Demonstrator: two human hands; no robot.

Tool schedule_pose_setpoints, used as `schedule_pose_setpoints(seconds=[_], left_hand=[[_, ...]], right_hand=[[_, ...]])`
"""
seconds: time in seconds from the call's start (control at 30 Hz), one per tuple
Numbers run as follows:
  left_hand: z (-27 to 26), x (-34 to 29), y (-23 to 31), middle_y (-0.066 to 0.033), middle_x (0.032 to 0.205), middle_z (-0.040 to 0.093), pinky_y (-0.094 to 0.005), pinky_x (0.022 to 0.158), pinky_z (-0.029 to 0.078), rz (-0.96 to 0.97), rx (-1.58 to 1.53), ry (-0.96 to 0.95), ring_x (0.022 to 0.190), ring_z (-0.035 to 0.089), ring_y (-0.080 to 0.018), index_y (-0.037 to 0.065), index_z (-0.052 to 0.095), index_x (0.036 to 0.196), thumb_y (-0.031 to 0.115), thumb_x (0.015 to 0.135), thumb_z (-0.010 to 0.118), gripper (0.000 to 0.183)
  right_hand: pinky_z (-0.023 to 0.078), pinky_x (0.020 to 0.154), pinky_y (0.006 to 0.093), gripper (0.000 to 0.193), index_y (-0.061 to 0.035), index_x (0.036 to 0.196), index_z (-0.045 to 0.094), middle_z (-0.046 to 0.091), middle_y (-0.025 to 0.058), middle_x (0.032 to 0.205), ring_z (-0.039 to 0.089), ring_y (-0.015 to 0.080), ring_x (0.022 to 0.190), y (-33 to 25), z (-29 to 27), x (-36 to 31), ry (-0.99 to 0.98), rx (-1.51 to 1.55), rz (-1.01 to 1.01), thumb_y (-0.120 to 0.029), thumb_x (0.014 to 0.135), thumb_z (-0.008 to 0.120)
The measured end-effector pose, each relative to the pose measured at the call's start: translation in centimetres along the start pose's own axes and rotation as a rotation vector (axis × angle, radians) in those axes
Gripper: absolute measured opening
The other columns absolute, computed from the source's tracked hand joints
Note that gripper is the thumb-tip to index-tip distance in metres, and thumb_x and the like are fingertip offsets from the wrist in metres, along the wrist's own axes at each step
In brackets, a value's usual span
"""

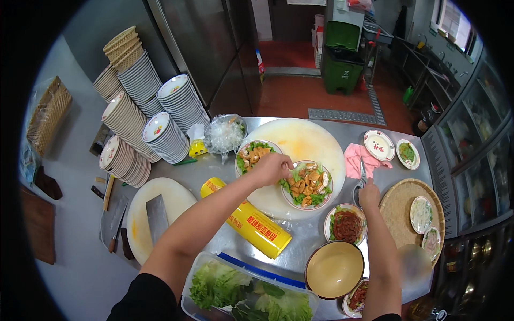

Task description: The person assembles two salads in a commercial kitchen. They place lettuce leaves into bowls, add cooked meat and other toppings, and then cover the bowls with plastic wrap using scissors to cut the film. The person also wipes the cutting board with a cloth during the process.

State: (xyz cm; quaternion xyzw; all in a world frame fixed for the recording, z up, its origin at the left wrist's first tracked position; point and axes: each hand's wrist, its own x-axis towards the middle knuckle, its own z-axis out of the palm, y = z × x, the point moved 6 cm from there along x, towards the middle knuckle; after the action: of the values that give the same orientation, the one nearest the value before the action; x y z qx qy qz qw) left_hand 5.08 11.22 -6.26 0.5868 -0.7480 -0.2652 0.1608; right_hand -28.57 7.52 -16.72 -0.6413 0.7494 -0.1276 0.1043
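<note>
My left hand [274, 169] reaches over the round white cutting board [324, 140], its fingertips pinched together at the left edge of a plate of browned chunks on lettuce [306, 184]. Whatever is between those fingers is too small to make out. Just behind that wrist sits a similar plate of food [256, 154], partly covered by the hand. My right hand [369, 196] is closed on the handles of metal scissors [362, 172], whose blades point away from me beside a pink cloth [353, 159]. Below it stands a plate of dark red meat strips on greens [348, 224].
A yellow roll [251, 224] lies under my left forearm. In front are a lettuce tub [251, 286] and an empty brown-rimmed bowl [334, 270]. Stacked bowls [166, 134] rise at left, beside a cleaver [157, 216] on another board. A woven tray [395, 214] holds small plates at right.
</note>
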Motion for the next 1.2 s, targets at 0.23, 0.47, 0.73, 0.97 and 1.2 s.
schedule_pose_setpoints(seconds=[0.23,0.47,0.73,0.97,1.2], left_hand=[[2.6,3.0,0.5,-0.0116,0.079,0.066,-0.0336,0.068,0.049,0.107,0.033,0.0,0.075,0.064,-0.025,0.006,0.069,0.088,0.017,0.073,0.073,0.019],[2.7,3.2,-1.4,-0.0112,0.079,0.067,-0.0316,0.067,0.05,-0.048,-0.023,-0.05,0.072,0.064,-0.0204,0.005,0.067,0.083,0.015,0.075,0.07,0.013],[1.3,2.2,-3.3,-0.0028,0.081,0.062,-0.0274,0.06,0.047,-0.414,-0.8,-0.031,0.069,0.056,-0.0126,0.004,0.065,0.085,0.018,0.082,0.067,0.014],[3.1,3.2,-1.4,-0.0028,0.083,0.062,-0.0262,0.063,0.047,-0.321,-0.724,-0.112,0.071,0.056,-0.0117,0.004,0.064,0.087,0.013,0.082,0.067,0.01],[2.4,3.1,-1.6,-0.0076,0.084,0.067,-0.0281,0.071,0.05,-0.044,-0.326,0.089,0.074,0.061,-0.0145,0.001,0.068,0.092,0.013,0.079,0.071,0.018]], right_hand=[[0.051,0.07,0.043,0.019,-0.0018,0.097,0.062,0.065,0.0213,0.088,0.064,0.0362,0.078,-7.7,-4.9,-3.1,0.202,0.213,-0.321,-0.013,0.082,0.06],[0.051,0.07,0.0424,0.02,-0.0019,0.089,0.066,0.064,0.0201,0.089,0.064,0.0357,0.078,-18.9,-5.1,-8.4,-0.091,0.341,-0.459,-0.019,0.078,0.067],[0.05,0.07,0.0422,0.018,-0.0014,0.079,0.065,0.066,0.0167,0.08,0.064,0.0336,0.075,-18.8,-2.2,-7.9,-0.221,0.34,-0.349,-0.019,0.075,0.067],[0.051,0.071,0.0387,0.018,-0.0055,0.084,0.07,0.067,0.0147,0.076,0.065,0.0305,0.073,-18.2,-2.3,-7.3,-0.277,0.454,-0.269,-0.022,0.076,0.069],[0.051,0.069,0.0358,0.017,-0.0033,0.082,0.07,0.068,0.0143,0.075,0.066,0.0273,0.071,-18.3,-3.0,-7.0,-0.254,0.357,-0.326,-0.019,0.077,0.069]])
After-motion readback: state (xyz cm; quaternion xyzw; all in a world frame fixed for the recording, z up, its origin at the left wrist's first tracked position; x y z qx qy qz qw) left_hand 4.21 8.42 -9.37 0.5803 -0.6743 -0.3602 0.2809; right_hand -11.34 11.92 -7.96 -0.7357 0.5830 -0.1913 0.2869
